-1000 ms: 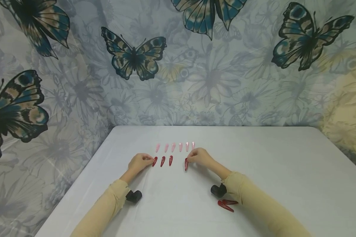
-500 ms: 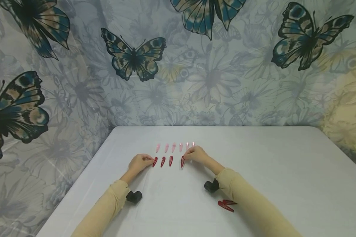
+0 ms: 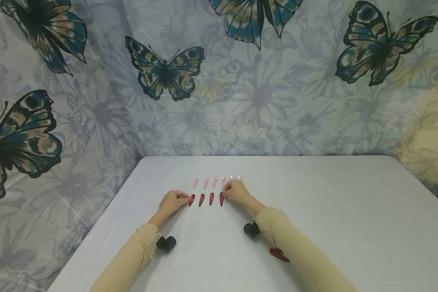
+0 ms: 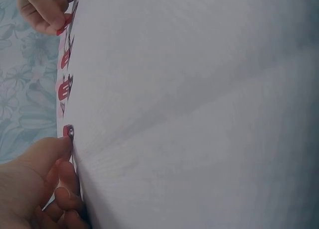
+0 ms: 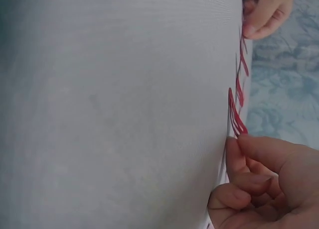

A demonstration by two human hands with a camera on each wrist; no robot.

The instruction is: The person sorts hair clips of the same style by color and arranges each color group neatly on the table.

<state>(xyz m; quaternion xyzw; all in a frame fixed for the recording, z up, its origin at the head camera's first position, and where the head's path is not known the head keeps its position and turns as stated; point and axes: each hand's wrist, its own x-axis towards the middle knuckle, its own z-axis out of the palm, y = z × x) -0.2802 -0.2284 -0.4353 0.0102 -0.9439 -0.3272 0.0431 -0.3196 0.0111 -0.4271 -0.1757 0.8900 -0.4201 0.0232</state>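
In the head view my right hand (image 3: 236,192) pinches a red snap hair clip (image 3: 221,199) by its end at the right of a red row. The right wrist view shows that red hair clip (image 5: 236,114) between thumb and forefinger, its narrow end pointing away. My left hand (image 3: 173,201) holds the leftmost red hair clip (image 3: 192,200) with thumb and fingertip, and the left wrist view shows its end (image 4: 68,132) at the thumb. Between the hands lie two more red hair clips, one (image 3: 201,200) beside the other (image 3: 211,198).
Behind the red row runs a row of several pink hair clips (image 3: 206,183), its right part partly behind my right hand. More red clips (image 3: 279,254) lie by the right forearm, partly covered by the sleeve. All rest on a white table (image 3: 350,211) before a butterfly-patterned backdrop (image 3: 277,101).
My right hand has moved left with its red hair clip, bringing it close to the other red ones. The right sleeve now covers more of the loose clips. The left hand stays put.
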